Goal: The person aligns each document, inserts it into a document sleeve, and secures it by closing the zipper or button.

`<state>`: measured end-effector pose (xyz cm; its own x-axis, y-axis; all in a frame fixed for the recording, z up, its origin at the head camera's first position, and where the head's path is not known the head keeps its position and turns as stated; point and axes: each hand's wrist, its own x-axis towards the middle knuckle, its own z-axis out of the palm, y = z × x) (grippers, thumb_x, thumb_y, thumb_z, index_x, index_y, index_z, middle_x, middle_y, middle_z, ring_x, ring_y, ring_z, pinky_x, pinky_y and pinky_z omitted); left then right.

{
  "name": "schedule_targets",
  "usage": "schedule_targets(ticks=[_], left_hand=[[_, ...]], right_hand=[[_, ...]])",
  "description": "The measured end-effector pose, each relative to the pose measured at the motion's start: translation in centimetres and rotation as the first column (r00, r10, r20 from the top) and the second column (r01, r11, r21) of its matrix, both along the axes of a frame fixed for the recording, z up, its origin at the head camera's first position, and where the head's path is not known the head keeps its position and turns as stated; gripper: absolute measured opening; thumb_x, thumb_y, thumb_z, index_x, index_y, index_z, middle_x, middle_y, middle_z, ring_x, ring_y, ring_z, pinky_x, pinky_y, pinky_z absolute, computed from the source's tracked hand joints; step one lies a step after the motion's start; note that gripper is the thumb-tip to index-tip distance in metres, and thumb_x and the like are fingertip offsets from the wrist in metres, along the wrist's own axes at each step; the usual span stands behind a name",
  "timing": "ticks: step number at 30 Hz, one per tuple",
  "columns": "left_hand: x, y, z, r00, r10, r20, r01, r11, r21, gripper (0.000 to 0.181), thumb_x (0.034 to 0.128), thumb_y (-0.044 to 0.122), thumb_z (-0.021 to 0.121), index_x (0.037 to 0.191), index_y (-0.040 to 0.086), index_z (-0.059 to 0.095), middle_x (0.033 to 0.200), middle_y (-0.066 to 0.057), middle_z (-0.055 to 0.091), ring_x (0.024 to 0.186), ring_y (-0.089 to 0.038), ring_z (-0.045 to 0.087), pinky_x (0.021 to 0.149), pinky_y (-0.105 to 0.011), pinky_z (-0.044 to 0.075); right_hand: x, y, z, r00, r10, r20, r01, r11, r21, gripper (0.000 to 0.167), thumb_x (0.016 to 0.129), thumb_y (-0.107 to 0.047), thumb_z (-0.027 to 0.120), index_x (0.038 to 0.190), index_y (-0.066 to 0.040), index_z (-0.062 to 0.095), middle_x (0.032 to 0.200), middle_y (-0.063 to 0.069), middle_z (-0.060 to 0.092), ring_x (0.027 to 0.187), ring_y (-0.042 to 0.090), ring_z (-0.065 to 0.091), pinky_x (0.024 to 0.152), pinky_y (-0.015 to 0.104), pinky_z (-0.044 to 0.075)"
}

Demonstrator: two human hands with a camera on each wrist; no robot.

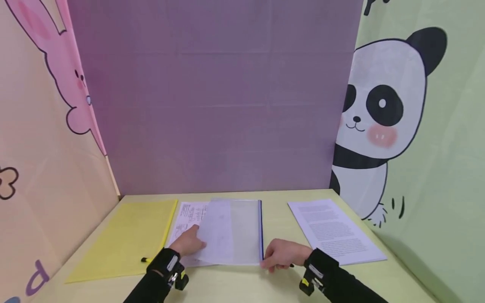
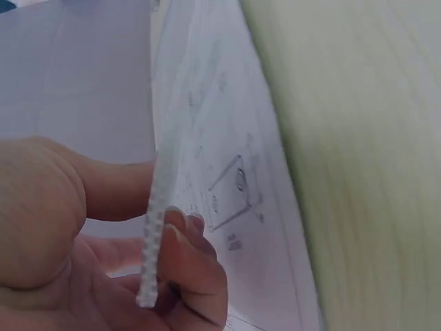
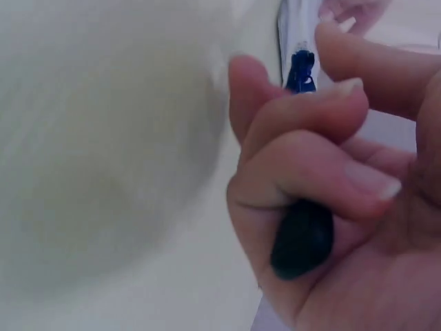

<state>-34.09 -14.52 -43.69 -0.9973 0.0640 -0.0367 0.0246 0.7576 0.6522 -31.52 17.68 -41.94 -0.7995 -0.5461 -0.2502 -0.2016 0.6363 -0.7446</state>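
Observation:
A clear file pouch (image 1: 246,231) with a blue zipper (image 1: 260,227) down its right side lies between my hands. My left hand (image 1: 188,240) pinches its left edge (image 2: 153,255) between thumb and fingers, raised off the table. Beneath that edge is a printed sheet (image 1: 189,212) with a line drawing; how far the pouch covers it I cannot tell. My right hand (image 1: 286,252) is at the zipper's near end, fingers curled round a dark zipper pull (image 3: 303,238). Just beyond these fingers shows the blue zipper slider (image 3: 301,72).
A yellow file pouch (image 1: 125,235) lies at the left, with a black-tipped pull (image 1: 144,260) near my left wrist. A stack of printed sheets (image 1: 337,231) lies at the right. A purple backdrop (image 1: 219,97) stands behind the table (image 1: 276,210), with patterned side walls.

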Motion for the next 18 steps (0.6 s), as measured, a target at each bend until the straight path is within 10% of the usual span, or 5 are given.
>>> schedule_targets(ticks=[12,18], left_hand=[[-0.2,0.6,-1.9,0.982,0.033,-0.184,-0.085,0.954,-0.287,0.067,0.0783,0.026,0.084,0.132,-0.003,0.058,0.116,-0.029,0.053,0.104,-0.045,0.051,0.089,-0.061,0.046],[0.9,2.8,-2.0,0.970,-0.052,-0.236,-0.055,0.903,-0.426,0.083,0.0710,0.049,0.085,0.138,0.007,0.060,0.119,-0.025,0.056,0.110,-0.045,0.050,0.091,-0.066,0.041]], right_hand=[[2.6,-2.9,-1.3,0.951,0.172,-0.255,-0.139,0.980,0.143,0.031,0.099,-0.010,0.061,0.068,-0.011,0.060,0.057,-0.011,0.050,0.051,0.002,0.045,0.052,0.017,0.036],[3.6,-4.7,-1.6,0.869,0.281,-0.408,-0.103,0.908,0.406,0.024,0.102,-0.019,0.060,0.078,-0.016,0.058,0.069,-0.011,0.049,0.061,0.004,0.045,0.059,0.023,0.042]])
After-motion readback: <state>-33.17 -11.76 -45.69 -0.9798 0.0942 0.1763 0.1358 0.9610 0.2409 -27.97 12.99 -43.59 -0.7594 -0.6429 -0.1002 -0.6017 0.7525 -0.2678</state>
